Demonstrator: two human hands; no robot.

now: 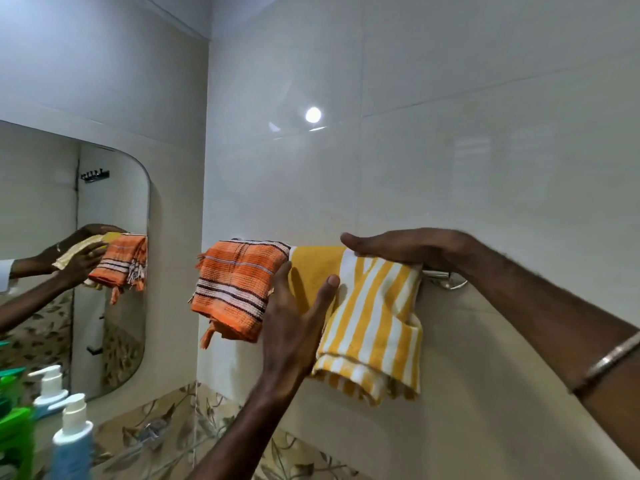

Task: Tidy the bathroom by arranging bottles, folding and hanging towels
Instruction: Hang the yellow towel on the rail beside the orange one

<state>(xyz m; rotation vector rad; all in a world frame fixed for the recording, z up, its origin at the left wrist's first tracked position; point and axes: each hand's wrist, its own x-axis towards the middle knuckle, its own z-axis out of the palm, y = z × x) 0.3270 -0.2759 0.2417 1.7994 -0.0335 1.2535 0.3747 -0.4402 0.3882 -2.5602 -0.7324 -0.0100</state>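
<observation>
- Yellow-and-white striped cotton towel (pixel 374 327): folded, draped over the chrome wall-mounted towel rail (pixel 446 273), just beside the orange woven towel with dark stripes (pixel 235 289).
- Right hand (pixel 405 249): flat, fingers together, pressing the towel's top fold onto the rail.
- Left hand (pixel 294 327): fingers spread wide, flat against the hanging front.
- Risk: uneven drape; releasing the top could let the towel slide off.
- Pump bottles (pixel 71 438): lower left.
</observation>
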